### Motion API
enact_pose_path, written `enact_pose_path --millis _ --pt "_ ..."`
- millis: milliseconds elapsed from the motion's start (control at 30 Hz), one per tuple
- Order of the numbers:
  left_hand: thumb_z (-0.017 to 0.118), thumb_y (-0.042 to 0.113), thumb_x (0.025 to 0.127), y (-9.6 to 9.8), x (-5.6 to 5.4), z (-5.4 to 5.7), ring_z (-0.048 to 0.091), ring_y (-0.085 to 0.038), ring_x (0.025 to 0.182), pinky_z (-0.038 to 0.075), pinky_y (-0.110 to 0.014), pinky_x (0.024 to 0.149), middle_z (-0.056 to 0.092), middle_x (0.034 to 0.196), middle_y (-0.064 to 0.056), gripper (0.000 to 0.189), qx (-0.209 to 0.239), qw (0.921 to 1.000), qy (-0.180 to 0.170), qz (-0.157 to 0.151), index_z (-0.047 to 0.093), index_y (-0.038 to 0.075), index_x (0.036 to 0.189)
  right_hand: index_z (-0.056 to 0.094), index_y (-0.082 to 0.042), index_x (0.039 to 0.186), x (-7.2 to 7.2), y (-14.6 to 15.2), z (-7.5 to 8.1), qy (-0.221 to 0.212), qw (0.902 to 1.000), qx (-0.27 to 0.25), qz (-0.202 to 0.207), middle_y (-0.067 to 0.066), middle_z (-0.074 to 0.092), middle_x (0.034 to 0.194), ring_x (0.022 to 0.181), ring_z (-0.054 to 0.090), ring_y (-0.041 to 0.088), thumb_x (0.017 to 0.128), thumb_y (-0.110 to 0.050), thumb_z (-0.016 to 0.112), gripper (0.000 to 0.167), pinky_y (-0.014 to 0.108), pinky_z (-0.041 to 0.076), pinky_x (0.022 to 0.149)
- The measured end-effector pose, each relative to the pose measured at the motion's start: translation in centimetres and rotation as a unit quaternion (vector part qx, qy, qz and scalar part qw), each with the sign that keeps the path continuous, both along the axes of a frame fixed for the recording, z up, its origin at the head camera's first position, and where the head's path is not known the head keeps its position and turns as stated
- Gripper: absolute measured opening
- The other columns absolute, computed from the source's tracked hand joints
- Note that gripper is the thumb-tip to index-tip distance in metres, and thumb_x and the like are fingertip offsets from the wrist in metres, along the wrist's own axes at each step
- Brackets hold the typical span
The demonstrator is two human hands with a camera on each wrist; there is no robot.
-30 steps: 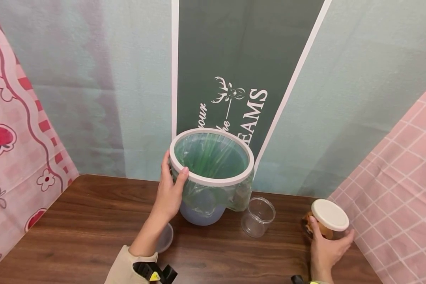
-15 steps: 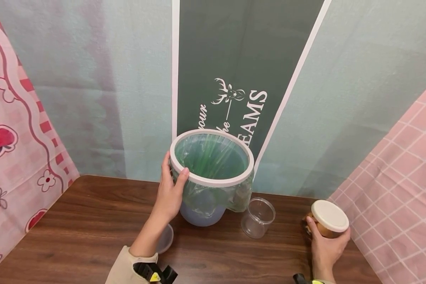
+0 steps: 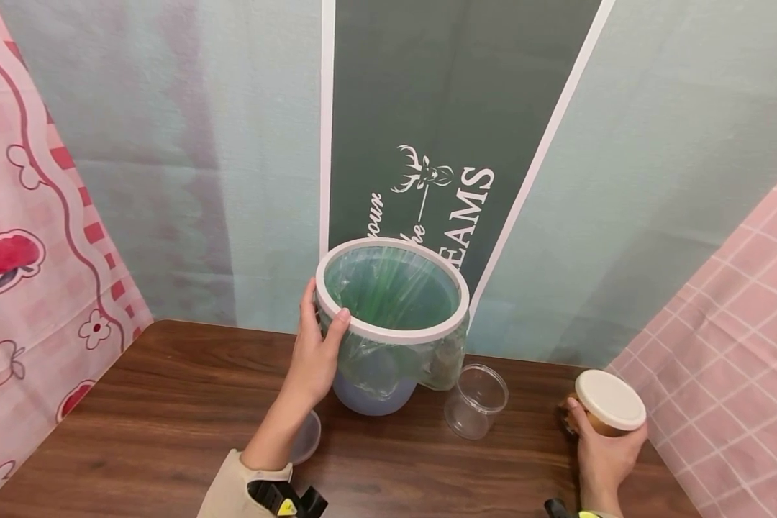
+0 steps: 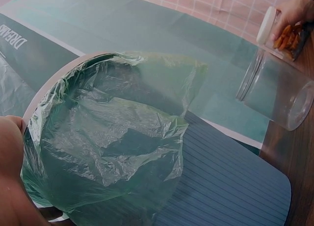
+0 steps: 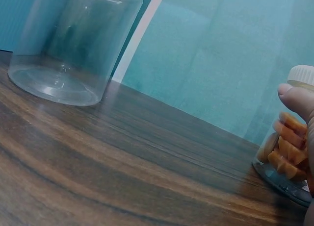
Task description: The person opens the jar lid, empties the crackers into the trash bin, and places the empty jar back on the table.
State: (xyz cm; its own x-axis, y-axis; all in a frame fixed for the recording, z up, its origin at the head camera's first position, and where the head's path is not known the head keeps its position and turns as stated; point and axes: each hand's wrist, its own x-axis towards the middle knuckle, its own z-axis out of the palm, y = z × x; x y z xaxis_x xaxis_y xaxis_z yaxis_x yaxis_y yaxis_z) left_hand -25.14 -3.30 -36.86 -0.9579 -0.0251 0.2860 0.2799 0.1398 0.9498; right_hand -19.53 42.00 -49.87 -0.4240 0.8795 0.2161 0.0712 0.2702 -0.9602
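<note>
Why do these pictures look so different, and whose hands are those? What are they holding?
There's no robot here, just a person with two bare hands. The big picture comes from a camera worn on the head, looking down. The two smaller ones come from wrist cameras, so everything looks close and tilted. On the wooden table are a blue bin with a green plastic bag inside, a clear jar with no lid on, and a round see-through thing partly hidden by an arm. The left hand holds the bin near its rim. The right hand holds a white-lidded jar with orange-brown pieces inside.
</note>
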Motion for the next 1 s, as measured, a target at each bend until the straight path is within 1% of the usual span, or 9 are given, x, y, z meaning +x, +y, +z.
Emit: enact_pose_path --millis 300,500,633,833,1000 --pt "0.054 0.045 0.101 0.0 0.0 0.0 0.019 -0.029 0.156 0.025 -0.06 0.122 0.011 0.17 -0.004 0.082 -0.001 1.0 -0.001 -0.004 0.002 0.029 0.163 0.023 -0.029 0.157 0.2 -0.3 0.1 -0.02 0.9997 0.017 0.002 0.011 0.032 0.162 0.148 0.033 0.027 0.073 -0.038 0.09 0.108 0.033 0.02 0.124" --pt "0.054 0.044 0.101 -0.1 0.0 0.0 0.019 -0.03 0.156 0.024 -0.062 0.121 0.011 0.17 -0.005 0.082 -0.001 1.0 0.002 -0.004 0.002 0.029 0.163 0.023 -0.022 0.158 0.5 -0.9 0.2 -0.031 0.9993 0.021 0.001 0.014 0.033 0.161 0.148 0.032 0.031 0.073 -0.039 0.09 0.11 0.038 0.02 0.126" --pt "0.053 0.048 0.101 -0.1 0.0 0.0 0.018 -0.029 0.156 0.024 -0.061 0.122 0.011 0.17 -0.005 0.083 -0.005 1.0 0.001 -0.005 0.002 0.03 0.163 0.02 -0.021 0.16 0.8 -1.4 0.1 -0.043 0.9988 0.022 0.006 0.016 0.032 0.162 0.149 0.031 0.034 0.074 -0.04 0.089 0.112 0.04 0.02 0.126" --pt "0.053 0.05 0.1 -0.2 0.0 0.0 0.018 -0.028 0.157 0.023 -0.062 0.122 0.011 0.17 -0.004 0.082 -0.007 1.0 -0.004 -0.004 0.001 0.033 0.162 0.023 -0.026 0.159 1.4 -2.7 0.2 -0.048 0.9982 0.02 0.032 0.016 0.037 0.159 0.144 0.037 0.032 0.074 -0.039 0.089 0.108 0.039 0.024 0.123" --pt "0.052 0.047 0.101 -0.1 -0.1 -0.1 0.018 -0.028 0.156 0.022 -0.062 0.122 0.012 0.17 -0.004 0.081 -0.009 1.0 -0.004 -0.002 0.002 0.032 0.163 0.023 -0.022 0.159 2.0 -3.8 0.1 -0.058 0.9962 0.029 0.058 0.017 0.04 0.154 0.141 0.038 0.034 0.076 -0.037 0.088 0.107 0.043 0.026 0.122"
